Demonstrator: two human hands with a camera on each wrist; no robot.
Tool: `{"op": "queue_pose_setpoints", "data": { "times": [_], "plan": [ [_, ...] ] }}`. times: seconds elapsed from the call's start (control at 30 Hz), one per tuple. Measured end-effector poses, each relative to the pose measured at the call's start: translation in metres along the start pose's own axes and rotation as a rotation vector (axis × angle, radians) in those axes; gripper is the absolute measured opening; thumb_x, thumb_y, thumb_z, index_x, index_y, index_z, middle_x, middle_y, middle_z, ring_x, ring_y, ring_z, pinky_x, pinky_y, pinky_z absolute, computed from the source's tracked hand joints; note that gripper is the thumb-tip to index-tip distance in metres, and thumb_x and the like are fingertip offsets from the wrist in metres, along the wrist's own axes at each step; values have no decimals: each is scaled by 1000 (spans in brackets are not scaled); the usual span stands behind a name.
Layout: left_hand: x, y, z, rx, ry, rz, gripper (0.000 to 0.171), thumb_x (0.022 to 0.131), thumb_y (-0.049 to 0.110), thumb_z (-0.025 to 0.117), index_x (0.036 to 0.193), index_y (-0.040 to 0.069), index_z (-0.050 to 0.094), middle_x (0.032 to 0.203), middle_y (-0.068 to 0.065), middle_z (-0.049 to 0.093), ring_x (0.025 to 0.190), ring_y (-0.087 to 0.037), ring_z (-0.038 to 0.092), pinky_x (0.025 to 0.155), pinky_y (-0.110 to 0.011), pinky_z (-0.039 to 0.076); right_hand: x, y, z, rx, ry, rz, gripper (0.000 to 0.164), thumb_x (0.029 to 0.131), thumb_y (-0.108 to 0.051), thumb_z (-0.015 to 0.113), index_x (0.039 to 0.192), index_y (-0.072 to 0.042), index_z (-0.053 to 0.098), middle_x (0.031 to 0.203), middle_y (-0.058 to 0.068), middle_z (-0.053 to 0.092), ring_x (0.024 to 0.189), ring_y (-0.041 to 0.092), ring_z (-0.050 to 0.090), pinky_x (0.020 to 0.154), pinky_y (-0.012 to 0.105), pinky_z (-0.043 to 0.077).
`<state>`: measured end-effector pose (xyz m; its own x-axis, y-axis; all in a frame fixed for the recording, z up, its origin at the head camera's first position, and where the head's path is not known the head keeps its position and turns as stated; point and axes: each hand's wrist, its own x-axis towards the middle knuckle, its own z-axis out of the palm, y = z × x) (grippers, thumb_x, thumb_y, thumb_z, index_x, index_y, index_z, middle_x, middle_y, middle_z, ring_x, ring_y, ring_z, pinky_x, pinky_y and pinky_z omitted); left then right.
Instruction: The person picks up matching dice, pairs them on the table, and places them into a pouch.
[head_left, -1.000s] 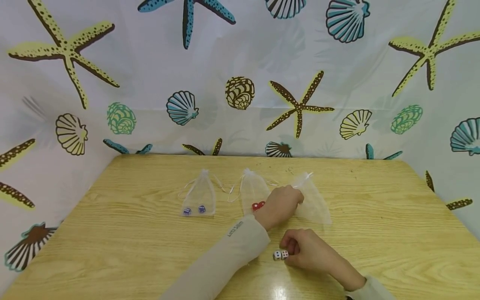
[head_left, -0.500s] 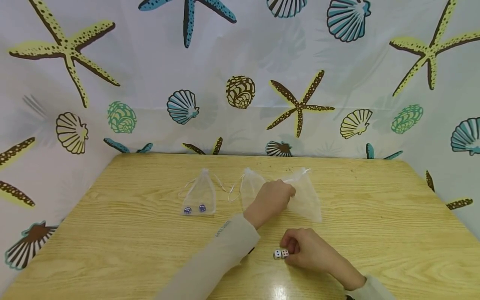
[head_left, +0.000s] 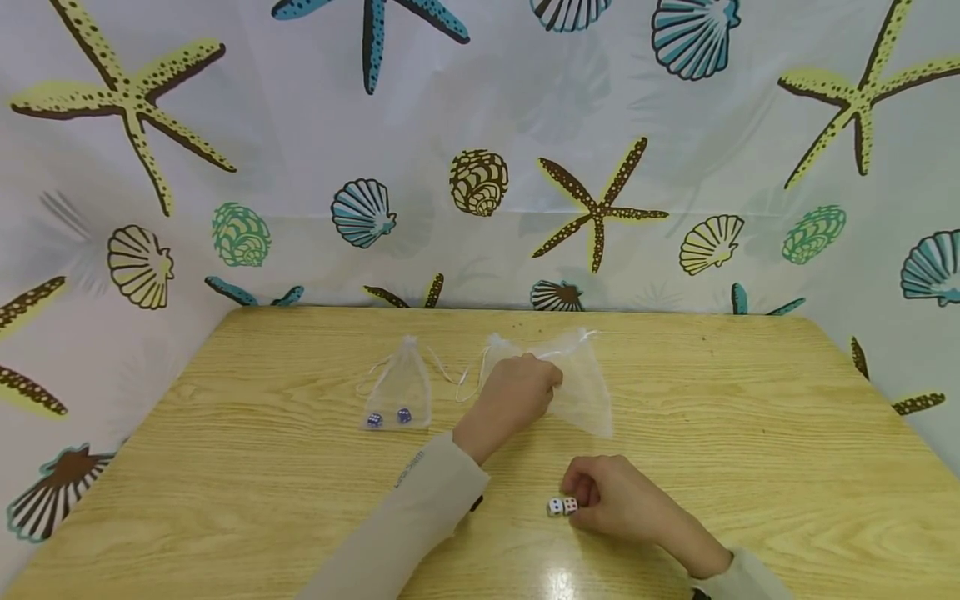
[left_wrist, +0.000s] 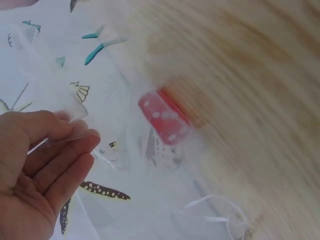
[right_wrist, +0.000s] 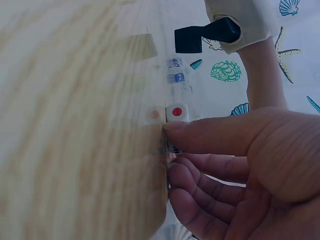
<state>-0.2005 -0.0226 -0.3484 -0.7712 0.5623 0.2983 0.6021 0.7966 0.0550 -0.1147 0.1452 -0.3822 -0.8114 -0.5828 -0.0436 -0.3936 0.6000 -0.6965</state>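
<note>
In the head view my left hand [head_left: 517, 387] pinches a sheer white drawstring pouch [head_left: 588, 392] between thumb and finger. Its thin fabric shows at the fingertips in the left wrist view. Red dice [left_wrist: 165, 117] with white dots lie under sheer mesh there; the left hand hides them in the head view. My right hand [head_left: 622, 500] rests on the table nearer the front, its thumb and fingers curled at two white dice [head_left: 562, 507] sitting side by side. In the right wrist view the thumb overlaps a white die [right_wrist: 177, 113] with a red dot.
A sheer pouch [head_left: 401, 379] with two blue dice [head_left: 404, 415] lies flat on the left of the wooden table [head_left: 247, 467]. Another pouch [head_left: 495, 346] is partly behind the left hand. A seashell-print cloth [head_left: 420, 133] hangs along the table's back and sides.
My left hand has moved left with the pouch, which now overlaps the middle pouch and hides the red dice in the head view. The right hand and white dice have stayed put.
</note>
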Motion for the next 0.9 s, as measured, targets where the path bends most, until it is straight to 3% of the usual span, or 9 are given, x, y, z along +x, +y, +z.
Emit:
{"op": "queue_pose_setpoints", "data": {
  "times": [0.1, 0.23, 0.47, 0.67, 0.77, 0.9],
  "plan": [
    [-5, -4, -4, -15, 13, -10, 33, 89, -2, 54, 61, 15, 54, 54, 5, 31, 53, -10, 23, 47, -21, 16, 0, -1, 0, 1, 0, -6, 19, 75, -1, 74, 89, -6, 63, 72, -5, 58, 63, 1, 50, 57, 18, 45],
    [-12, -9, -8, -38, 17, -21, 28, 90, -2, 54, 70, 15, 66, 54, 6, 38, 52, -8, 23, 47, -21, 18, 0, -1, 1, 2, 1, -7, 19, 74, 0, 74, 89, -6, 63, 72, -5, 57, 63, 1, 49, 57, 18, 45],
    [-29, -16, -13, -55, 66, -32, 26, 90, 1, 58, 69, 13, 67, 54, 3, 50, 52, -7, 24, 48, -21, 22, -1, -2, 0, -1, -1, -22, 19, 74, -1, 75, 88, -5, 63, 72, -5, 57, 64, 0, 48, 57, 18, 46],
    [-42, -20, -17, -69, 79, -51, 29, 91, 3, 58, 65, 14, 61, 50, 5, 30, 52, -7, 18, 48, -21, 19, -2, 0, -2, 3, 0, -18, 20, 74, -2, 75, 89, -6, 63, 75, -5, 58, 66, 1, 50, 58, 19, 46],
    [-45, -20, -19, -66, 81, -55, 24, 91, 3, 59, 72, 13, 69, 50, 3, 45, 49, -5, 24, 46, -21, 22, -3, 0, -6, -10, 17, -3, 19, 74, -3, 74, 89, -7, 63, 77, -3, 59, 67, 2, 50, 59, 19, 47],
    [-49, -21, -22, -44, 85, -56, 15, 90, 8, 64, 86, 13, 77, 74, -4, 71, 50, -8, 52, 46, -21, 41, -2, -3, -15, -37, 42, 14, 19, 75, -3, 74, 90, -6, 63, 78, -1, 58, 68, 4, 50, 61, 20, 46]
  ]
}}
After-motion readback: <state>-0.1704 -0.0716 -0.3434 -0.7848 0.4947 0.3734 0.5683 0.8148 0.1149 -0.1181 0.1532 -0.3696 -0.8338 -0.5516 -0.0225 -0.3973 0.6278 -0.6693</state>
